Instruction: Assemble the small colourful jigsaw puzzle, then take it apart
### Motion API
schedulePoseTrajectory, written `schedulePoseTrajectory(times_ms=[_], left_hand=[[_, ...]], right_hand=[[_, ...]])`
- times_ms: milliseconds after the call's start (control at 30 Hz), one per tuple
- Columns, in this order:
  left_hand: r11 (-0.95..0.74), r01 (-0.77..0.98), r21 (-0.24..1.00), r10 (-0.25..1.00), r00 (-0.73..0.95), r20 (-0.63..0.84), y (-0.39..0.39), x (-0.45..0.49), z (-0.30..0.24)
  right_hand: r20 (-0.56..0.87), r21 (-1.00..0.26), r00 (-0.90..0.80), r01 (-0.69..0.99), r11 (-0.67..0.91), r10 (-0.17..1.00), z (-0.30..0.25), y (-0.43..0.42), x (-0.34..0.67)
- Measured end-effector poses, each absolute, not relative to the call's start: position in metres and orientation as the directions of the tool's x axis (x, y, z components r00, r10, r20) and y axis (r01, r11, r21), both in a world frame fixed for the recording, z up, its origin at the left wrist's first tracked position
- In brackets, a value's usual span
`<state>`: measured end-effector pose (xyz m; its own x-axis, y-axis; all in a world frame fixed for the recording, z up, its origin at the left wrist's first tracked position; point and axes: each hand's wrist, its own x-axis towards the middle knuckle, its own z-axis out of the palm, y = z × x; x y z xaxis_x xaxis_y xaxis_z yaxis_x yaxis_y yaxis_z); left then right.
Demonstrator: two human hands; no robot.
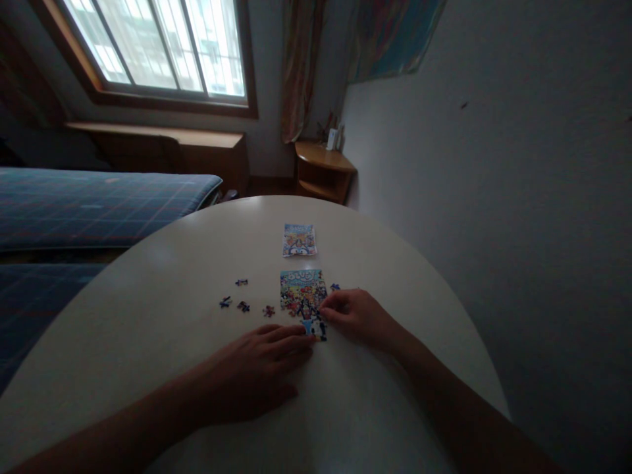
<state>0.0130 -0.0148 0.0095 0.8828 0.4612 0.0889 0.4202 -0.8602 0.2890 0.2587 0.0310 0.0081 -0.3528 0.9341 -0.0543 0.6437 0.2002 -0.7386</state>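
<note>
White and faintly glossy, one round surface [172, 342] is seen carrying one partly joined jigsaw puzzle [303, 293], which is laid flat near the middle, just ahead of two bare hands. The puzzle is shown as a small upright rectangle of brightly printed card, its upper part complete and straight-edged, its lower edge ragged where a few blue and white pieces jut toward the person. The left hand [257, 378] is laid palm down and spread flat on the surface, nothing being held, with its fingertips brought up to the puzzle's lower edge. The right hand [358, 316] is curled loosely at the puzzle's lower right side, thumb and fingertips drawn together against the pieces there; whether a piece is pinched between them cannot be told. Five loose pieces [243, 306] are counted: four are scattered in a shallow arc on the surface to the left of the puzzle, each small, knobbed and dark blue or reddish, and a single stray piece [335, 287] is seen just beside the puzzle's right edge, above the right hand. One printed card [299, 239] of similar shape and colouring is placed farther off, apart from the puzzle. Beyond the surface, one bed [99, 204] covered in blue checked cloth, one wooden corner shelf [323, 168], one striped curtain [299, 66] and one barred window [158, 46] are seen in dim light.
</note>
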Motion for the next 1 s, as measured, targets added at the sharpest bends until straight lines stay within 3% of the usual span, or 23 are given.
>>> schedulePoseTrajectory(times_ms=[200, 433, 1000], left_hand=[[-0.860, 0.417, 0.293, 0.460, 0.883, 0.092, -0.014, 0.012, 0.007], [-0.862, 0.423, 0.279, 0.459, 0.886, 0.074, -0.014, 0.013, 0.008], [-0.863, 0.414, 0.288, 0.456, 0.885, 0.091, -0.014, 0.013, 0.007]], right_hand=[[-0.001, -0.663, -0.324, 0.709, 0.242, 0.946, 0.011, 0.032, 0.259], [-0.005, -0.703, -0.314, 0.676, 0.220, 0.950, 0.007, 0.031, 0.255], [0.057, -0.607, -0.284, 0.751, 0.259, 0.957, 0.006, 0.029, 0.249]])
